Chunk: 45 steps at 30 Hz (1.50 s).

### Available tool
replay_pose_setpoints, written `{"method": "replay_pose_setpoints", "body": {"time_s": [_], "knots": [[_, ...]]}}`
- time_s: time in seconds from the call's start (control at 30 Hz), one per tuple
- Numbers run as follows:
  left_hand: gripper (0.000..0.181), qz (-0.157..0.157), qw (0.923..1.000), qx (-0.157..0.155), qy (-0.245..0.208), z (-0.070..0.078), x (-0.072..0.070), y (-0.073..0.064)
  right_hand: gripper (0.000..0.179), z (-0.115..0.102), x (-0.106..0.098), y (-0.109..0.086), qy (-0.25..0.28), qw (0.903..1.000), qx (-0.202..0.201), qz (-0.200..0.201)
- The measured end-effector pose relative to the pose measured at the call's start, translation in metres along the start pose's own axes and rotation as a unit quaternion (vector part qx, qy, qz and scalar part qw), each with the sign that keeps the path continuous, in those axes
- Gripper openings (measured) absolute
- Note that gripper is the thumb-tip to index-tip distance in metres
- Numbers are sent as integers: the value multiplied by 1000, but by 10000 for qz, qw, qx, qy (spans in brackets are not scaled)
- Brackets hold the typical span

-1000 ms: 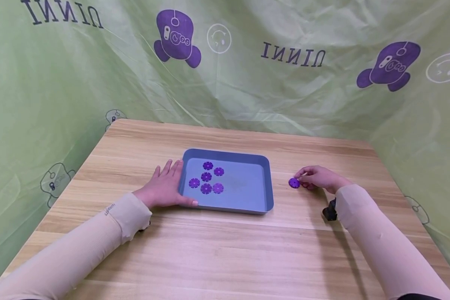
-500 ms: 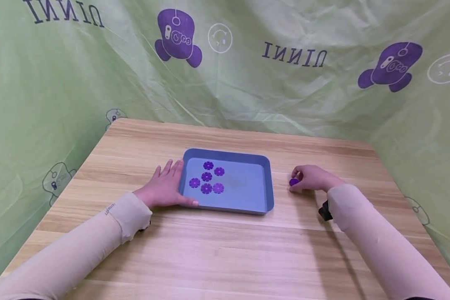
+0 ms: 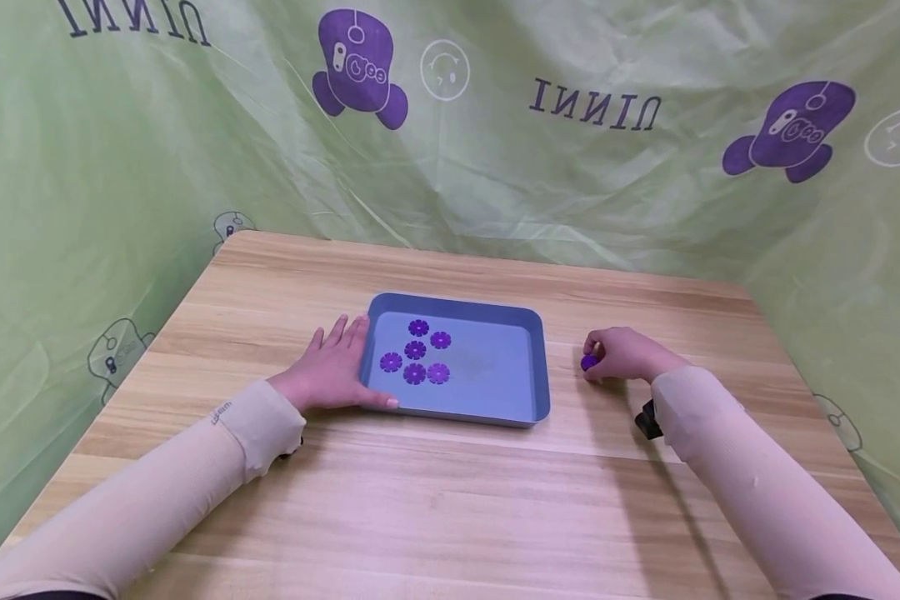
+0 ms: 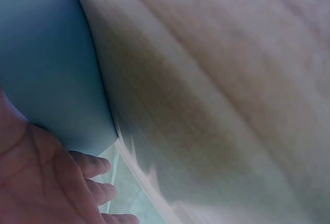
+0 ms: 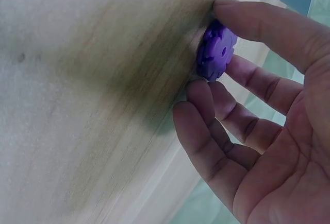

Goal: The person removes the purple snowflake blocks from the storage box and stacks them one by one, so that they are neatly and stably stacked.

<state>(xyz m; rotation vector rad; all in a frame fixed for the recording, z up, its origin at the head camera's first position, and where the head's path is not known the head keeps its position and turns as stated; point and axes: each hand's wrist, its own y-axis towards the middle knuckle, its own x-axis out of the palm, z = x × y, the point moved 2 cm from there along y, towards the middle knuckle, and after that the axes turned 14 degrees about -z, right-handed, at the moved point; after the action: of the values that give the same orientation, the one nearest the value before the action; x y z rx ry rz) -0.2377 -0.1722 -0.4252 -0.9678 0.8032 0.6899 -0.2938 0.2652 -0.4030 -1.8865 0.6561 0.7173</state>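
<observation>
1. Currently, the person's left hand (image 3: 330,375) lies against the left side of a shallow blue-grey rectangular tray with rounded corners (image 3: 495,383); its fingers are straight and spread, gripping nothing, with the thumb reaching over the near rim by the left corner.
2. In the left wrist view, the palm sits close against the tray's outer wall.
3. To the right of the tray and apart from it, the person's right hand (image 3: 626,354) pinches a small round purple plastic piece with a notched edge (image 5: 216,51), thumb on one side and curled fingers on the other.
4. That purple piece is tilted on edge, just above or touching the tabletop; I cannot tell which. It seems layered, though how many discs it holds is unclear.
5. Inside the tray, six flat purple discs with notched edges (image 3: 416,350) lie grouped in the left half.
6. Beneath everything is a light wood-grain table (image 3: 420,500), with a pale green sheet (image 3: 487,175) hanging behind it, printed with purple figures, white smiling faces and inverted dark lettering.
7. Both arms wear light beige sleeves (image 3: 750,467); a small black object (image 3: 648,421) shows beneath the right wrist.
</observation>
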Motion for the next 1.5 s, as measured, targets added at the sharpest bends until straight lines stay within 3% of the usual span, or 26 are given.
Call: {"method": "replay_pose_setpoints", "body": {"time_s": [0.97, 1.4, 1.5], "knots": [[148, 31, 10000, 8, -55, -1, 0, 1, 21, -6, 2, 0, -156, 9999, 4, 4], [149, -13, 10000, 0, -23, -1, -1, 2, 34, -3, -3, -2, 14, 9999, 75, -102], [149, -7, 10000, 8, -24, -2, -1, 2, 34, -1, -5, -5, -52, 9999, 77, 61]]}}
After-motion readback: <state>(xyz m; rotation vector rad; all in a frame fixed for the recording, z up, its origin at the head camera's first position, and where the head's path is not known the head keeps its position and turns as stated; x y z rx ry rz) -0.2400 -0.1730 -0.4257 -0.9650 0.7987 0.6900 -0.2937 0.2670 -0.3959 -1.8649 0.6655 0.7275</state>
